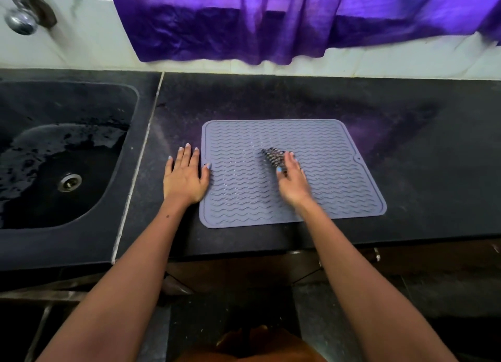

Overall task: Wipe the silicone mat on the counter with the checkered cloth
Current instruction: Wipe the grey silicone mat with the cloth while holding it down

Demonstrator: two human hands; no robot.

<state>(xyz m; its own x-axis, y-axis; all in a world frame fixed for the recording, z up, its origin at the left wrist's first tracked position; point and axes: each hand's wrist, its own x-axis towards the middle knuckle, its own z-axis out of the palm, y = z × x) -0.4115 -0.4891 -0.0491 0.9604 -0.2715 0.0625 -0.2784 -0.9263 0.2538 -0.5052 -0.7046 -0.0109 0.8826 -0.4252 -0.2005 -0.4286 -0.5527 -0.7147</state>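
One container is in view: the dark sink point(32, 109) at the left of the frame, sunk in the black counter point(433, 144). It holds only some water film and a metal drain point(70, 182) near its bottom. A chrome tap point(20, 19) hangs in the upper left corner.

The grey silicone mat point(339, 177) lies flat in the middle of the frame, its long axis going left to right, its wavy ridges along the same line.

The left hand point(184, 180) lies flat with straight fingers on the counter just beside the mat's left edge, and its thumb touches the mat. The right hand point(291, 182), a little blurred, is on the mat's middle with its fingers curled around the bunched checkered cloth point(272, 156), which touches the mat.

A purple curtain point(271, 22) hangs across the top, behind the counter.
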